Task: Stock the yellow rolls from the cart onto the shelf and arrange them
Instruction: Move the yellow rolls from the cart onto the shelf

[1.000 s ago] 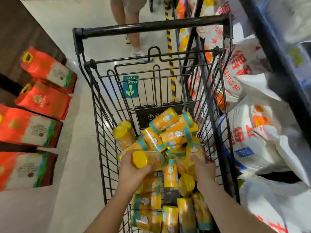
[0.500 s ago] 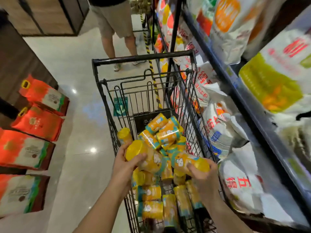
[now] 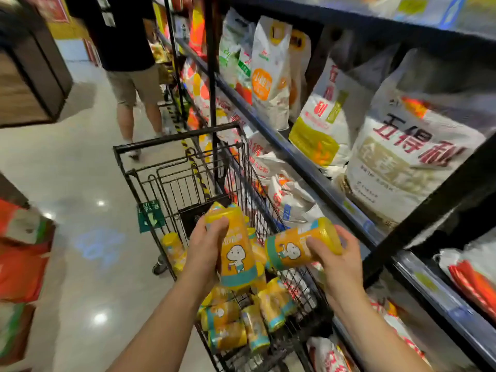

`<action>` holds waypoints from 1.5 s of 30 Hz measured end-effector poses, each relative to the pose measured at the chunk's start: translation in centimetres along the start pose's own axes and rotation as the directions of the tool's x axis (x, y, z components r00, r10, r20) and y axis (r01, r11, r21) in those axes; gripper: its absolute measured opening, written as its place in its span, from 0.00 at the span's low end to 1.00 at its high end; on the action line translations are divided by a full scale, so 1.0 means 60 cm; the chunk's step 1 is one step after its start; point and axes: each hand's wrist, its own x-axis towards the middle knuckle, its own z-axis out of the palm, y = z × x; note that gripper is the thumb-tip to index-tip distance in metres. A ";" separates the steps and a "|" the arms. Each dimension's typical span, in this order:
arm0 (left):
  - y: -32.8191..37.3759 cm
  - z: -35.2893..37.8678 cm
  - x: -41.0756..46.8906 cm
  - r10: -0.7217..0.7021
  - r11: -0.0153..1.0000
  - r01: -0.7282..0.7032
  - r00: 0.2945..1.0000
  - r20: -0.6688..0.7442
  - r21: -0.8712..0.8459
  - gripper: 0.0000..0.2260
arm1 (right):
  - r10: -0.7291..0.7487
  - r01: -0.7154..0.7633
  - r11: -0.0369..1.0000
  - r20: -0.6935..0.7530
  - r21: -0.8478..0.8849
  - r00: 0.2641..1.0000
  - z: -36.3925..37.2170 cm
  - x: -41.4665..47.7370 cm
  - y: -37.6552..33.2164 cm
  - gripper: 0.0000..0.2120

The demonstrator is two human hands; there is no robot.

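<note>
A black wire cart stands in the aisle with several yellow rolls lying in its basket. My left hand grips one yellow roll upright above the cart, its cartoon label facing me. To its right, my right hand grips a second yellow roll, tilted sideways with its yellow cap toward the shelf. Both rolls are lifted clear of the pile.
The dark metal shelf runs along the right, packed with large white flour bags. A person in a black shirt and shorts stands beyond the cart. Red bags sit on the left. Glossy floor lies left of the cart.
Both hands have lifted their rolls up out of the cart. My view has swung up and to the right, toward the shelf.
</note>
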 end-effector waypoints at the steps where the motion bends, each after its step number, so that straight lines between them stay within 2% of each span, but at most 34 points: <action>1: 0.007 0.012 -0.012 -0.006 1.000 0.006 1.000 0.029 0.006 0.09 | 0.003 -0.003 0.999 -0.013 0.045 1.000 -0.007 -0.008 -0.016 0.29; 4: 0.024 0.048 -0.045 -0.045 0.998 0.041 0.994 0.098 0.042 0.20 | -0.002 0.003 0.989 -0.005 0.145 1.000 -0.031 -0.032 -0.060 0.21; 6: 0.034 0.070 -0.060 -0.043 0.999 0.039 0.990 0.132 0.036 0.18 | 0.003 -0.005 0.980 0.011 0.198 1.000 -0.048 -0.051 -0.088 0.17; 7: 0.040 0.082 -0.067 -0.038 0.999 0.034 0.988 0.150 0.031 0.19 | 0.000 -0.002 0.974 0.012 0.228 1.000 -0.059 -0.060 -0.101 0.16; 10: 0.054 0.122 -0.087 -0.055 0.998 0.046 0.968 0.243 0.040 0.34 | -0.071 0.074 0.964 -0.022 0.256 0.997 -0.091 -0.085 -0.139 0.18; 12: 0.060 0.150 -0.105 -0.072 0.997 0.060 0.949 0.307 0.048 0.36 | -0.114 0.120 0.961 -0.042 0.249 0.993 -0.113 -0.099 -0.163 0.18; 17: 0.065 0.225 -0.150 -0.096 0.995 0.076 0.891 0.444 0.062 0.27 | -0.115 0.134 0.964 -0.092 0.232 0.989 -0.175 -0.131 -0.208 0.12; 20: 0.067 0.272 -0.190 -0.065 0.996 0.023 0.842 0.535 0.085 0.28 | -0.134 0.158 0.967 -0.129 0.199 0.983 -0.218 -0.153 -0.231 0.15; 27: 0.049 0.367 -0.306 -0.021 0.981 -0.109 0.763 0.646 0.160 0.32 | -0.198 0.242 0.952 -0.224 0.188 0.954 -0.343 -0.228 -0.287 0.17; 29: 0.043 0.393 -0.346 -0.027 0.975 -0.129 0.739 0.673 0.181 0.33 | -0.231 0.274 0.947 -0.236 0.169 0.944 -0.382 -0.257 -0.305 0.21; 32: 0.035 0.430 -0.409 -0.016 0.965 -0.176 0.697 0.717 0.193 0.34 | -0.274 0.316 0.938 -0.253 0.140 0.928 -0.441 -0.302 -0.333 0.34; 35: 0.031 0.463 -0.479 0.021 0.958 -0.231 0.644 0.765 0.168 0.30 | -0.293 0.338 0.932 -0.279 0.128 0.914 -0.502 -0.344 -0.354 0.38; 41: 0.007 0.520 -0.604 0.095 0.933 -0.337 0.562 0.821 0.123 0.23 | -0.359 0.409 0.902 -0.292 0.135 0.887 -0.616 -0.421 -0.391 0.33; 45: 0.003 0.554 -0.675 0.184 0.908 -0.416 0.516 0.837 0.056 0.23 | -0.416 0.455 0.888 -0.296 0.073 0.860 -0.676 -0.467 -0.416 0.30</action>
